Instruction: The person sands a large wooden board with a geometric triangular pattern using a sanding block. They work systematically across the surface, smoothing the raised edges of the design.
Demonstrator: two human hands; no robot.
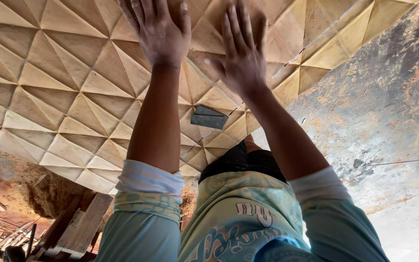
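Note:
A large wooden panel [59, 92] carved into raised triangular facets fills the upper left of the view. My left hand [158, 31] lies flat on it near the top edge, fingers spread. My right hand [242, 51] rests flat on the panel just to the right, fingers apart too. Neither hand holds anything. A small dark grey rectangular piece [209, 117] lies on the panel between my forearms.
A stained, rust-marked grey surface [384, 111] extends right of the panel. Sawdust and wooden planks [76, 225] lie at the lower left. My light blue sleeves and printed shirt fill the bottom centre.

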